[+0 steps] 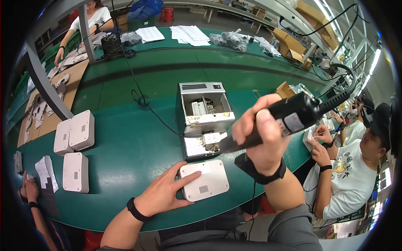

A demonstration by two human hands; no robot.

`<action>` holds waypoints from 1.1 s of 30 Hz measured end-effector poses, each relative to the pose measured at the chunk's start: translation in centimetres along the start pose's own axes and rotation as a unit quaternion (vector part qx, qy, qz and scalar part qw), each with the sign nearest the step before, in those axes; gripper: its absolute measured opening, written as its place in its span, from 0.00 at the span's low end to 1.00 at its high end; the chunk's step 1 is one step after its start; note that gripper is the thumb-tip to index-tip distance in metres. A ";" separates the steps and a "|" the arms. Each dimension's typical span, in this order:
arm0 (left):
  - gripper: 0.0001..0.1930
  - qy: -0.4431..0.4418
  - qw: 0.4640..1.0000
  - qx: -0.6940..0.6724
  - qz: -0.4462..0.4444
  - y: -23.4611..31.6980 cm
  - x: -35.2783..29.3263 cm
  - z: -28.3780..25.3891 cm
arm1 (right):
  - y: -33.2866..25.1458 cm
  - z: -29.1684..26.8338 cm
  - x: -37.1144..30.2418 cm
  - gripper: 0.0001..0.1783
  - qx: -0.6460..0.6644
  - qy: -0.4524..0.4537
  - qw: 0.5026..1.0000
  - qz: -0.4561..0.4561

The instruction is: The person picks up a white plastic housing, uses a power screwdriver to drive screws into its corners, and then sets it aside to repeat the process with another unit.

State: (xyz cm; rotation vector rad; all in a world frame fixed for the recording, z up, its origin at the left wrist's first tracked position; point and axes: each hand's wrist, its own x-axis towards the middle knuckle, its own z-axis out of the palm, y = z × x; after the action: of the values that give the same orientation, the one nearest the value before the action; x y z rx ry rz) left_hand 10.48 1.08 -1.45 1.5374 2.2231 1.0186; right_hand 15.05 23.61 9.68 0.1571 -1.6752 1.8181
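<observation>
Near the front edge of a green worktop [125,175], the person's left hand [165,184] was partly open and steadied a white box [215,184] that lay flat. Its forefinger stretched over the top face beside a small pale label, the thumb lay along the near left corner, and the remaining fingers were at the far left corner. The box sat just to the right of this palm, with its small slotted vent and its corner holes facing up.

Above and to the right, the right hand [266,129] was raised and closed firmly around a black power screwdriver [293,113], fingers curled round the body and thumb pressed along it. The tool pointed down and left, its tip end blurred in front of a boxy metal machine [205,121] with an open tray; whether the two touched could not be told. The white box lay below and to the left of this hand, apart from it.

A thick black cable [354,79] curved away from the tool's rear end. Well to the left, three similar white boxes [76,184] stood grouped on the same surface
</observation>
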 end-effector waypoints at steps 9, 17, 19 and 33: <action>0.41 0.009 1.000 -0.016 0.000 -0.6 -0.2 0.0 | 0.3 0.6 0.2 0.12 0.014 -0.026 0.999 0.033; 0.41 0.008 1.000 0.010 0.017 -0.7 -0.4 -0.2 | -0.7 4.0 -2.0 0.17 0.001 -0.155 0.988 0.021; 0.41 -0.019 1.000 0.014 -0.014 -0.7 -0.7 -0.2 | -0.4 4.4 -2.2 0.18 -0.049 -0.178 0.983 0.020; 0.40 -0.018 0.999 -0.038 -0.031 -1.1 -0.8 0.2 | 2.2 5.5 -3.0 0.21 -0.001 -0.166 0.984 0.060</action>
State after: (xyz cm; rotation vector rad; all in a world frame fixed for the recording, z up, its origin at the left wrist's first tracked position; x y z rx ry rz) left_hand 10.17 0.25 -2.46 1.4335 2.1677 1.0360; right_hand 14.38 17.49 7.32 0.3844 -1.9501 1.9636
